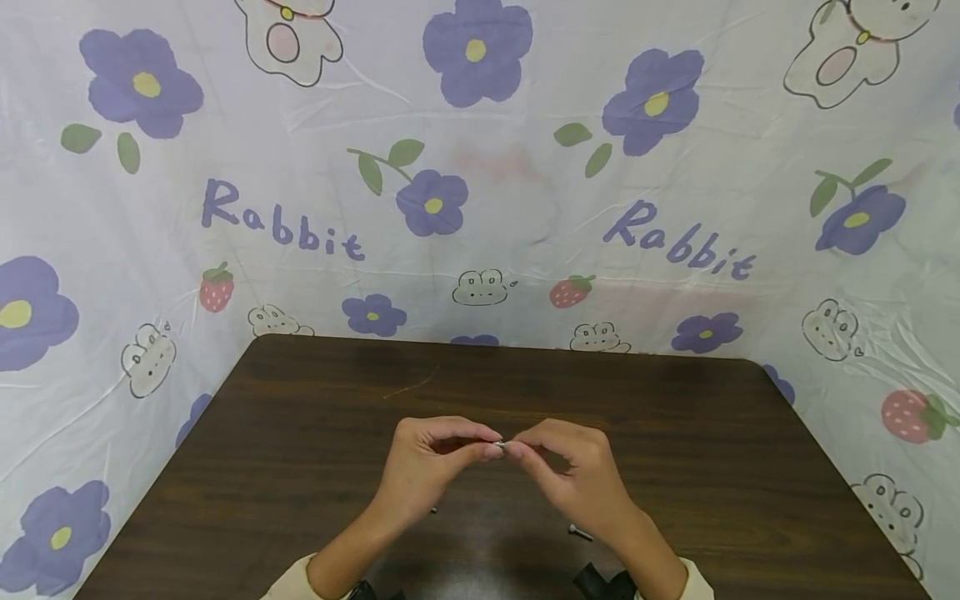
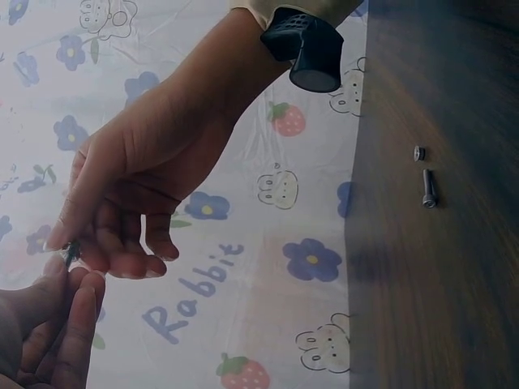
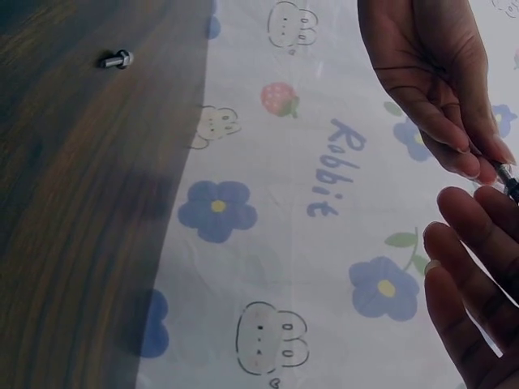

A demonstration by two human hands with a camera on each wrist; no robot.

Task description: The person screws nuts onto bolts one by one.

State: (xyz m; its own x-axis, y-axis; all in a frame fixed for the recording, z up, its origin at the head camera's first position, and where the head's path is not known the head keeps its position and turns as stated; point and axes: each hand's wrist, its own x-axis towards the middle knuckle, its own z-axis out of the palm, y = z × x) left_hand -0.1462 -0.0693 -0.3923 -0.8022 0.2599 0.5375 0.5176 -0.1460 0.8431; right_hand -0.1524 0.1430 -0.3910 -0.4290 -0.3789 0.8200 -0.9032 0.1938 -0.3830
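Note:
Above the table, my left hand (image 1: pixel 427 454) and right hand (image 1: pixel 573 462) meet fingertip to fingertip. Between them is a small metal bolt (image 1: pixel 500 445), mostly covered by the fingers; each hand pinches it between thumb and forefinger. In the right wrist view the bolt (image 3: pixel 504 173) shows a silver part and a dark end. The left wrist view has only a dark sliver of it. On the tabletop below the right hand lies a loose bolt (image 1: pixel 581 532). A small nut (image 2: pixel 419 153) lies beside a bolt (image 2: pixel 429 188) in the left wrist view.
The dark wooden table (image 1: pixel 675 467) has rounded far corners. Another bolt (image 3: pixel 117 60), with a ring or nut around it, lies on the table in the right wrist view. A patterned cloth (image 1: pixel 517 225) hangs behind and at both sides. A black camera (image 2: pixel 312 53) is strapped to the right wrist.

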